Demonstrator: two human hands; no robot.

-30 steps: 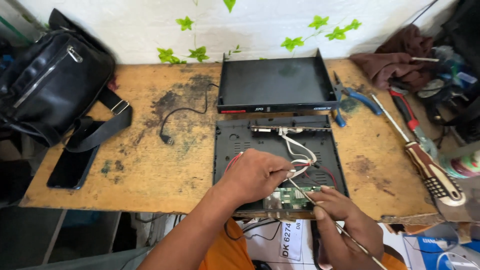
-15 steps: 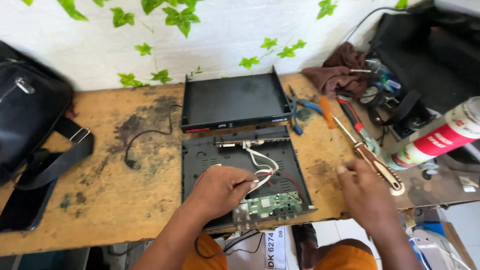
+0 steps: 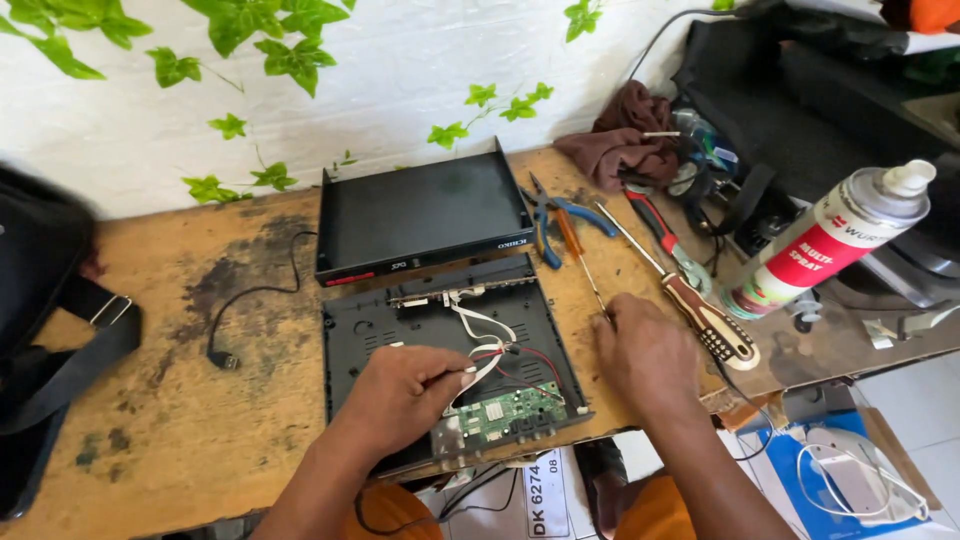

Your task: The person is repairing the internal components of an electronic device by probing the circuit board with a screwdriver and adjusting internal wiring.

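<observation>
Worn wooden table [image 3: 200, 400] stood against a white wall with green leaf decoration across the upper frame. At far left lay a black bag [image 3: 40, 300] with its strap trailing onto the table. A thin black cable [image 3: 250, 310] ran beside it. At centre, a black lid [image 3: 415, 215] rested behind an opened black device case [image 3: 370, 330]. The left hand [image 3: 400, 395] lay inside the case, fingers [image 3: 455, 375] curled and pinching the white ribbon cable [image 3: 480, 325], just beside the green circuit board [image 3: 510, 410] at the lower centre. The right hand [image 3: 645, 350] rested on the table right of the case, fingers bent downward at the tip of an orange-handled screwdriver [image 3: 575, 245]; whether it gripped anything could not be told. Blue-handled pliers [image 3: 560, 215] lay just left of that screwdriver. Further right lay a brown-handled screwdriver [image 3: 700, 310], then a spray can [image 3: 830, 240] on its side. A brown cloth [image 3: 625, 140] sat upper right.
</observation>
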